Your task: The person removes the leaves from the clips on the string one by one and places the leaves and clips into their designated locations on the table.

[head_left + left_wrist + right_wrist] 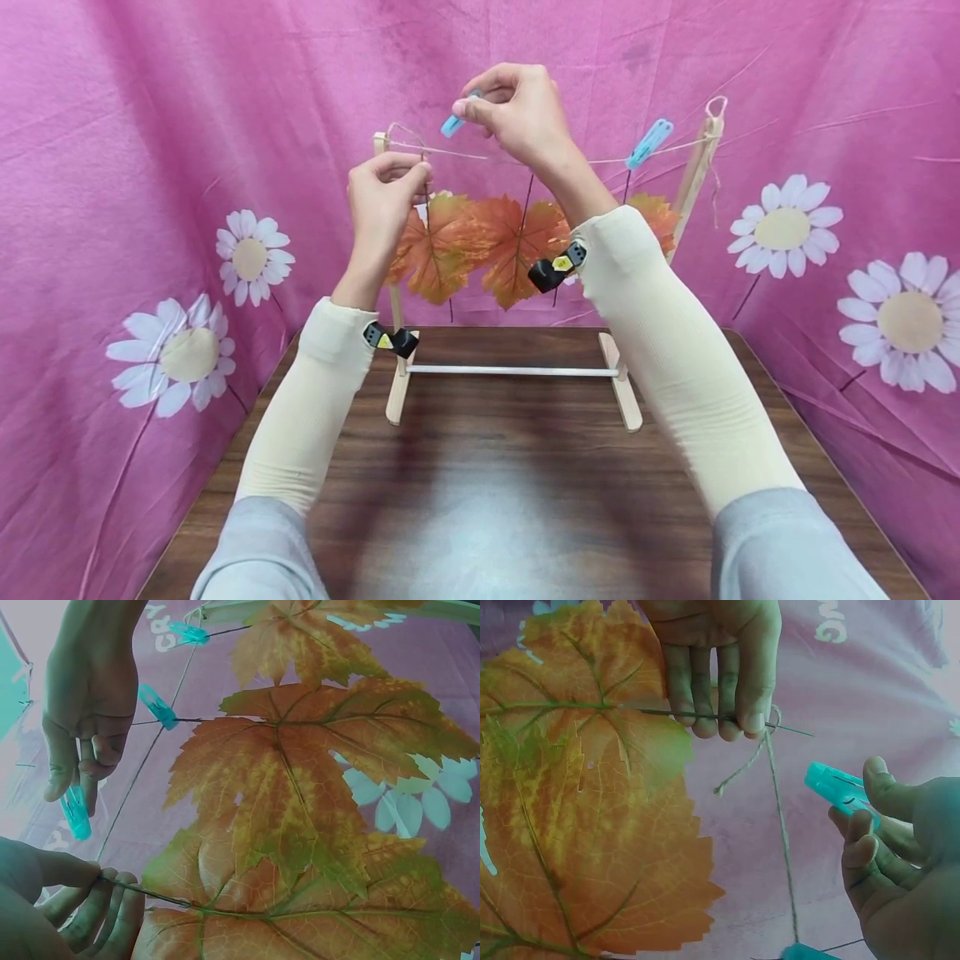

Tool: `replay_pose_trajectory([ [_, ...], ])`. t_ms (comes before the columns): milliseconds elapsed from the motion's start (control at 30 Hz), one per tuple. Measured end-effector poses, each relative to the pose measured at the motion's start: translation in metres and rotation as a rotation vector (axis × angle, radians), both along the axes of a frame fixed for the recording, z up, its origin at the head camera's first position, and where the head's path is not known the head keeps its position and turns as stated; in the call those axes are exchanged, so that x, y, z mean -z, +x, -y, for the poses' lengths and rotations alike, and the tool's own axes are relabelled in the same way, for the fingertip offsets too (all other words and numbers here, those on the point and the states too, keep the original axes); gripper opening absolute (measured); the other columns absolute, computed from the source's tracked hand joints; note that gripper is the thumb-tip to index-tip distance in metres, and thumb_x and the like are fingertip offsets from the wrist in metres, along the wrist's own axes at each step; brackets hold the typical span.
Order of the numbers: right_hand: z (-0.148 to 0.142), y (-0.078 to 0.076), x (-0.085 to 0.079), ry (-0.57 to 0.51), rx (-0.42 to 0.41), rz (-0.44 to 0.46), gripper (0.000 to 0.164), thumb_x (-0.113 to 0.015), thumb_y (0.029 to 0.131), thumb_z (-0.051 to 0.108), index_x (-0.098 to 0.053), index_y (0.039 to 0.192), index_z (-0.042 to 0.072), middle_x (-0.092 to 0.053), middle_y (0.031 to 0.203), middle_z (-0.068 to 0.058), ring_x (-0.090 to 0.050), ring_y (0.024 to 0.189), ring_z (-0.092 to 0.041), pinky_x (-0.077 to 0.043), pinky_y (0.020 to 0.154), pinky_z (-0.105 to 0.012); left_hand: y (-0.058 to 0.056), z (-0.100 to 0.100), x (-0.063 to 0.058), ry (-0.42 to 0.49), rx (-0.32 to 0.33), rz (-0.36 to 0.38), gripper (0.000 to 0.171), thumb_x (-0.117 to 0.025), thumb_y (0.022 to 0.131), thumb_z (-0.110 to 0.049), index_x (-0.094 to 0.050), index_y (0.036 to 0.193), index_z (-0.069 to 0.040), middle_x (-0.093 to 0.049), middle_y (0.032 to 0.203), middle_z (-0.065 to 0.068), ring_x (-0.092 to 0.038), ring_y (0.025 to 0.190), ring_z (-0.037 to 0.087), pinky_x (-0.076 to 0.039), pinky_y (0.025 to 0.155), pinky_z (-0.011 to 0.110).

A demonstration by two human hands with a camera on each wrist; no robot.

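Blue clothespin (452, 125): in the right hand (521, 108), above the string (783, 829) and apart from it; in the head view it sits up and to the right of the left hand (386, 192).
Clothespin's long axis: slanted, its free end pointing down and left in the head view; the right wrist view shows that end aimed roughly at the left hand's fingertips, with a gap between.
Leaf stem (656, 712): crosses the string at the left thumb tip, its thin end poking out beyond.
Nearer hand: the left, right at the crossing; the right hand is a little way off, near enough, I judge, that a short move down and left would bridge the gap.
Right hand: thumb and fingers pinching the clothespin at its upper end.
Left hand: thumb and forefinger pinching the stem, other fingers loosely bent; whether it grips the string too, I cannot tell.
Nearest leaf (431, 267): orange and green, hanging below the left hand.
Clips in place: two more blue ones, a nearer (159, 707) and a farther (187, 632), on the string with other stems.
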State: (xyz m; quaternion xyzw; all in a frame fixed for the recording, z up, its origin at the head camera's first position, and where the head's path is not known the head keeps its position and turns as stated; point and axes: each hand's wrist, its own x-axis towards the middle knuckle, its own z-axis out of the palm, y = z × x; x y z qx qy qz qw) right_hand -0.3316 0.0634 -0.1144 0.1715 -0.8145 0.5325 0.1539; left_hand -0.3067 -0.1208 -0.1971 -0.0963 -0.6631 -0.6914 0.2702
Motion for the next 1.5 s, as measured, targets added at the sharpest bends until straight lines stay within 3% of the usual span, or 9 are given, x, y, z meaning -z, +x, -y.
replay_pose_trajectory([
  [200,-0.006,0.007,0.001,-0.016,-0.059,0.007,0.037,-0.084,0.094,0.025,-0.075,0.127,0.010,-0.077,0.089,0.008,-0.065,0.074,-0.011,-0.052,0.063,-0.021,0.005,0.003,0.001,0.011,0.017,-0.003,0.013,-0.072,0.093,0.001,-0.077,0.102,0.009,-0.072,0.070,-0.003,-0.070,0.061,0.009,-0.064,0.065,0.019],
  [533,-0.022,0.021,0.002,-0.055,-0.144,-0.004,0.037,-0.085,0.091,0.013,-0.072,0.125,0.010,-0.074,0.095,0.004,-0.065,0.078,-0.013,-0.054,0.060,-0.020,0.013,0.008,0.002,0.025,0.026,0.002,0.011,-0.073,0.093,0.000,-0.077,0.100,0.007,-0.073,0.070,-0.003,-0.069,0.061,0.010,-0.063,0.063,0.019],
  [900,-0.037,0.038,0.004,-0.021,-0.143,-0.019,0.037,-0.088,0.089,0.020,-0.072,0.123,0.016,-0.067,0.108,0.003,-0.064,0.076,-0.012,-0.048,0.055,-0.020,0.025,0.015,0.007,0.046,0.059,-0.035,0.007,-0.074,0.093,0.003,-0.076,0.099,0.007,-0.073,0.073,0.001,-0.070,0.064,0.011,-0.064,0.064,0.020],
  [1133,-0.047,0.048,0.011,0.023,-0.103,-0.049,0.038,-0.082,0.095,0.024,-0.071,0.132,0.020,-0.063,0.112,0.006,-0.063,0.070,-0.010,-0.051,0.059,-0.021,0.032,0.021,0.012,0.037,0.064,-0.044,0.007,-0.075,0.094,0.001,-0.075,0.098,0.006,-0.075,0.075,0.000,-0.072,0.065,0.011,-0.066,0.066,0.022],
  [1267,-0.054,0.052,0.018,0.040,-0.085,-0.074,0.038,-0.081,0.096,0.026,-0.073,0.133,0.022,-0.068,0.106,0.006,-0.058,0.064,-0.009,-0.044,0.054,-0.021,0.035,0.026,0.015,0.056,0.067,-0.034,0.005,-0.076,0.093,0.000,-0.076,0.097,0.003,-0.075,0.076,0.000,-0.072,0.065,0.011,-0.065,0.066,0.022],
  [1500,-0.067,0.056,0.031,-0.026,-0.103,-0.074,0.033,-0.086,0.092,0.018,-0.076,0.124,0.019,-0.074,0.086,0.004,-0.062,0.062,-0.008,-0.043,0.049,-0.019,0.043,0.032,0.023,0.057,0.058,-0.029,0.010,-0.076,0.093,0.001,-0.076,0.100,0.008,-0.075,0.075,0.001,-0.072,0.066,0.011,-0.065,0.066,0.021],
])
